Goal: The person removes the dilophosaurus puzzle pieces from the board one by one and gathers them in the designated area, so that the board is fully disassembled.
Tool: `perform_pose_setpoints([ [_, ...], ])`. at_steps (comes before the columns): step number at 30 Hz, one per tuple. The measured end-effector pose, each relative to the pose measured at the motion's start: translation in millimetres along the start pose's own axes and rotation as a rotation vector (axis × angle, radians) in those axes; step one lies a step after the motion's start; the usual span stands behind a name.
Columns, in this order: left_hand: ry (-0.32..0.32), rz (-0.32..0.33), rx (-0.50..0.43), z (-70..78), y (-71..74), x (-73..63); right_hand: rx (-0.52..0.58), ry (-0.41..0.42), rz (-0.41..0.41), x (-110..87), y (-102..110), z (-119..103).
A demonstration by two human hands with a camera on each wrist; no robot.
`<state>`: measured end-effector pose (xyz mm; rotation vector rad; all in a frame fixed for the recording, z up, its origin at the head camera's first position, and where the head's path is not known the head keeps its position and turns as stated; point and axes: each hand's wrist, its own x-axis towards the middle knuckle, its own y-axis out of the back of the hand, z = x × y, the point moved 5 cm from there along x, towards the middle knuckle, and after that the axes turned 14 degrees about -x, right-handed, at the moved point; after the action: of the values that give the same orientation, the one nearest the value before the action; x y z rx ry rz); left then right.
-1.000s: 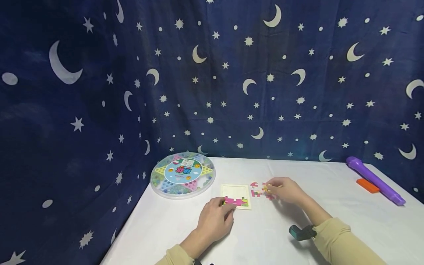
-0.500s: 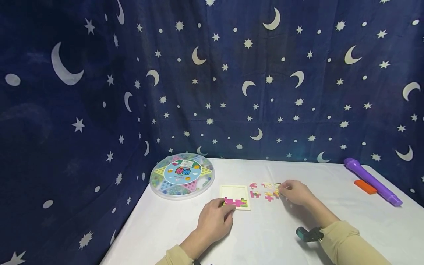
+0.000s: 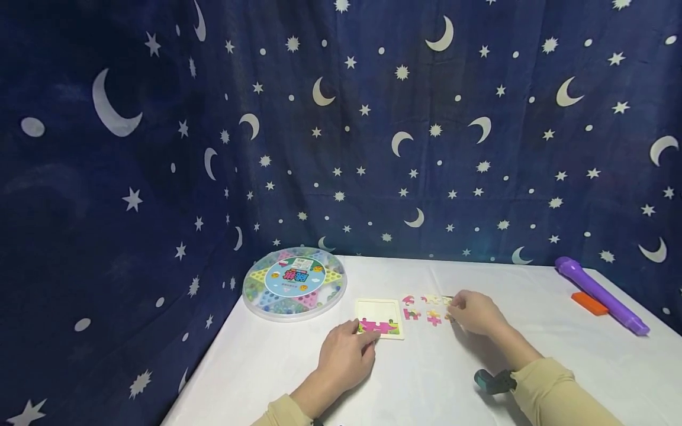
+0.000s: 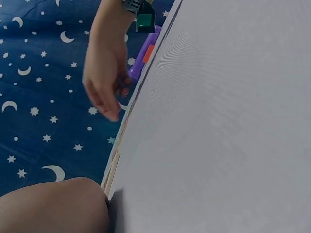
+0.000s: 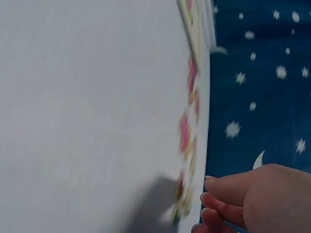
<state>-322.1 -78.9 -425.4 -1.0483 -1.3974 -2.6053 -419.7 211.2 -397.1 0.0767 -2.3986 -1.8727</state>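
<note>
My left hand (image 3: 346, 358) holds the near left corner of a small cream puzzle tray (image 3: 394, 303), its thumb along the near edge. Pink and green puzzle pieces (image 3: 378, 326) fill the near part of the tray. To the right of it lie several loose jigsaw pieces, among them a pink one (image 3: 411, 314) and a pink and yellow one (image 3: 434, 318). Over the right end of this group is my right hand (image 3: 476, 312), fingers bent downward, partly hiding a piece (image 3: 449, 317). No piece shows between its fingertips in the right wrist view.
A round clear game box (image 3: 294, 284) with coloured marbles stands to the left of the tray. Far right on the white table (image 3: 415, 384) lie a purple stick-like toy (image 3: 602, 296) and an orange block (image 3: 589, 303). A star-patterned curtain (image 3: 373, 148) borders the table behind.
My right hand has moved right, off the middle pieces to the group's right end. The near right piece has shifted slightly right, apart from its neighbour. My left hand stays on the tray.
</note>
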Motion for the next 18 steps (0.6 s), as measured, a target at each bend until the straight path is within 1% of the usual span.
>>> perform_pose_setpoints([
  [3,-0.003,-0.022,0.025,0.1,-3.2,-1.2,0.002,0.033,0.007,-1.1,-3,-17],
  [5,0.005,-0.046,0.029,-0.3,-4.0,-0.9,0.007,0.067,0.014,0.0,-4,-32],
  [9,0.039,-0.128,0.021,-1.3,-6.5,-2.8,0.016,0.125,0.016,1.0,-12,-66],
  [11,0.052,-0.159,0.023,-1.6,-6.3,-3.8,0.023,0.164,0.019,1.7,-16,-85],
  [14,0.055,-0.183,0.033,-1.3,-4.9,-4.1,0.034,0.234,-0.001,3.3,-25,-112],
  [18,0.048,-0.186,0.024,-0.3,-5.2,-2.8,0.035,0.324,-0.034,4.5,-32,-141],
])
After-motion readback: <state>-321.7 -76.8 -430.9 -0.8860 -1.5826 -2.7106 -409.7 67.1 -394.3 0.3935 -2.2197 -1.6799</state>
